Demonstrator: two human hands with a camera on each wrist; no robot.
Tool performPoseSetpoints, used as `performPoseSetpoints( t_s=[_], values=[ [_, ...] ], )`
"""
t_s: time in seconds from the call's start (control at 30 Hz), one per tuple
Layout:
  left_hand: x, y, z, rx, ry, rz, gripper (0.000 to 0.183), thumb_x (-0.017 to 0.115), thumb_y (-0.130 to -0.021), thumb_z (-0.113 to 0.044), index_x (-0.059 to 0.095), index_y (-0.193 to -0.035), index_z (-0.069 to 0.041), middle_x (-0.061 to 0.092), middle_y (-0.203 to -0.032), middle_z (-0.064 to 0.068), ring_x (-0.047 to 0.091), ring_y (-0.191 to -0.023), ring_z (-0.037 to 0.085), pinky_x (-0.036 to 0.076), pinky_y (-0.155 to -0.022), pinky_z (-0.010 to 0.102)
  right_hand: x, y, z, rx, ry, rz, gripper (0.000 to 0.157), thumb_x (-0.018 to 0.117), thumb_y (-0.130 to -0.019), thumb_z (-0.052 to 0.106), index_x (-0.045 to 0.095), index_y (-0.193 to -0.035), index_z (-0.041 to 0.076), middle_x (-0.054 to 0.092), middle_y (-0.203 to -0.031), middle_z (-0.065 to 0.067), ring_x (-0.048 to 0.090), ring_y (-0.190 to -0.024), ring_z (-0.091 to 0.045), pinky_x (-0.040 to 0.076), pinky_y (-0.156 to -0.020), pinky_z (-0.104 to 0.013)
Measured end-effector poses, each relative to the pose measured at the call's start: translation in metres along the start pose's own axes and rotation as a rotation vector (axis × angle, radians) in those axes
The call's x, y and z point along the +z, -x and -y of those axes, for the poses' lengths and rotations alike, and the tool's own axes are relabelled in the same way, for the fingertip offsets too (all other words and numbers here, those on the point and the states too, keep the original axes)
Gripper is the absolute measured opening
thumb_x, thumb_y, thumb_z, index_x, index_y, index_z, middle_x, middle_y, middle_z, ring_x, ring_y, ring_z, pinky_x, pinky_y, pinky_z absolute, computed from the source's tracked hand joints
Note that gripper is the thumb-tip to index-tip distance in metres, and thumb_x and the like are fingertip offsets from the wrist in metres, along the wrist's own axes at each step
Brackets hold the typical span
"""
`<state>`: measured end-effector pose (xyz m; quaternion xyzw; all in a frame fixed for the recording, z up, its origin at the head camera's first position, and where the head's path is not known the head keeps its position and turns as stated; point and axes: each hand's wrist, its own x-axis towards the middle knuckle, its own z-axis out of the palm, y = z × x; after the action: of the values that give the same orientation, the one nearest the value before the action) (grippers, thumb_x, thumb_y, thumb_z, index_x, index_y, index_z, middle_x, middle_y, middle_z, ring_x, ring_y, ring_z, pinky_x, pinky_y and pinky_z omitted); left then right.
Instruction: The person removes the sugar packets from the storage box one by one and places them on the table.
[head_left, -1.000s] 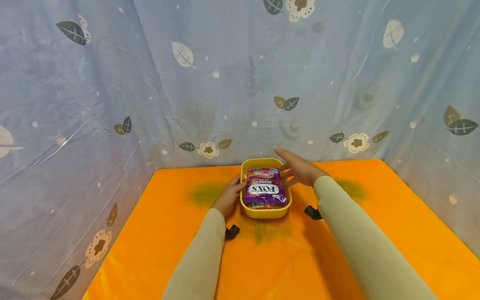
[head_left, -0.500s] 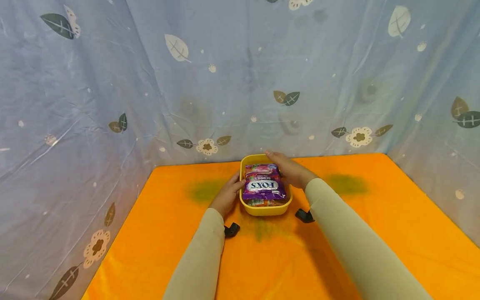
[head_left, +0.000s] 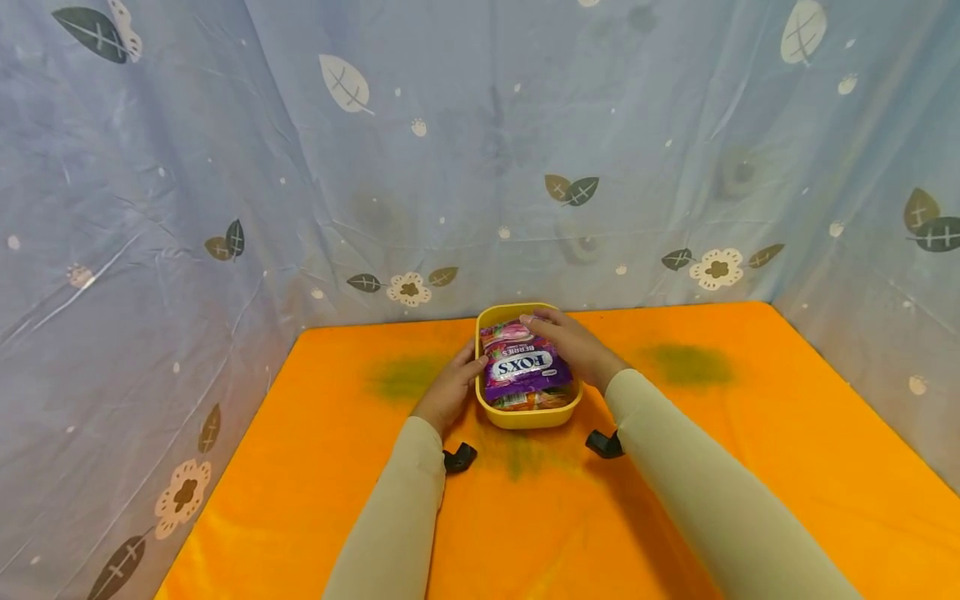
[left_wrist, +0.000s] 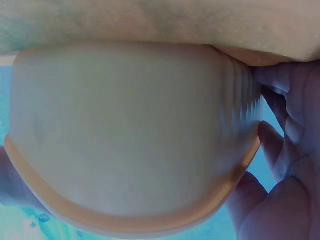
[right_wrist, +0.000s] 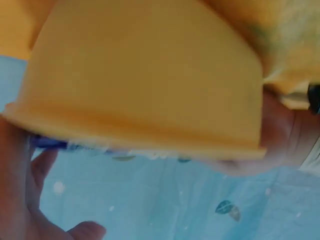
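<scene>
A yellow rounded tub (head_left: pixel 529 420) stands on the orange cloth close to the back curtain. On top in it lies a purple FOX'S Berries candy bag (head_left: pixel 521 371), partly over another colourful packet (head_left: pixel 532 400). My left hand (head_left: pixel 447 389) grips the tub's left side, thumb at the rim. Reaching over the right rim, my right hand (head_left: pixel 581 346) touches the purple bag's upper right edge. Its thumb (right_wrist: pixel 89 230) stands out apart from the bag in the right wrist view; some of its fingers are hidden by the tub.
Orange cloth (head_left: pixel 517 525) covers the surface, with greenish stains. A blue-grey patterned curtain (head_left: pixel 465 167) closes off the back and both sides. Black pieces (head_left: pixel 459 458) show beneath both wrists.
My right hand has moved left, from beside the tub to over its rim and onto the bag. The purple bag has shifted left and turned slightly. My left hand has kept its hold.
</scene>
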<state>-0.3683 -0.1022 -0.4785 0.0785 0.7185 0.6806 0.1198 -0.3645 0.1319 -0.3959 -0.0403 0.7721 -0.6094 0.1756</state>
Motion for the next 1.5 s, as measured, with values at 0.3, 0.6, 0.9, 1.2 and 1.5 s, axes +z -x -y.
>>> performPoseSetpoints(
  t_s=[0.3,0.6,0.9,1.2,1.5],
  values=[
    [0.003,0.002,-0.003,-0.025,0.058,-0.001,0.061,0.058,-0.093,-0.044,0.034,-0.148,-0.039,0.034,-0.149,-0.011,0.021,-0.14,0.016,0.015,-0.113,0.041,0.0,-0.002,-0.01,-0.057,-0.133,-0.06,0.083,0.066,-0.083,0.057,0.027,-0.15,0.029,0.038,-0.139,-0.008,0.05,-0.116,-0.032,0.048,-0.091,-0.045],
    [0.003,0.0,-0.003,-0.023,0.059,0.011,0.061,0.058,-0.093,-0.043,0.033,-0.149,-0.038,0.035,-0.148,-0.011,0.025,-0.138,0.015,0.018,-0.112,0.039,-0.002,-0.008,-0.012,-0.02,-0.191,-0.028,0.075,0.071,-0.085,0.041,0.03,-0.148,0.035,0.034,-0.141,-0.009,0.053,-0.114,-0.034,0.051,-0.086,-0.044],
    [0.004,0.001,-0.004,-0.016,0.083,0.033,0.058,0.056,-0.095,-0.041,0.034,-0.148,-0.037,0.038,-0.147,-0.008,0.029,-0.136,0.018,0.019,-0.112,0.041,0.01,-0.014,-0.016,-0.056,-0.054,0.005,0.067,0.073,-0.086,0.031,0.04,-0.143,0.034,0.042,-0.134,-0.006,0.057,-0.107,-0.031,0.052,-0.083,-0.042],
    [0.004,-0.001,-0.003,-0.031,0.106,0.034,0.056,0.056,-0.096,-0.041,0.035,-0.147,-0.039,0.04,-0.145,-0.01,0.035,-0.132,0.015,0.024,-0.11,0.037,0.022,-0.018,-0.025,-0.127,0.061,-0.1,0.059,0.073,-0.086,0.027,0.047,-0.138,0.038,0.044,-0.131,0.0,0.052,-0.109,-0.031,0.047,-0.09,-0.048],
    [0.004,0.0,-0.002,-0.028,0.124,0.019,0.054,0.056,-0.095,-0.04,0.037,-0.146,-0.04,0.041,-0.144,-0.01,0.036,-0.132,0.016,0.025,-0.11,0.038,0.026,-0.02,-0.03,-0.149,0.073,-0.131,0.052,0.071,-0.088,0.026,0.049,-0.134,0.041,0.044,-0.133,0.001,0.051,-0.109,-0.03,0.047,-0.089,-0.048]
  ],
)
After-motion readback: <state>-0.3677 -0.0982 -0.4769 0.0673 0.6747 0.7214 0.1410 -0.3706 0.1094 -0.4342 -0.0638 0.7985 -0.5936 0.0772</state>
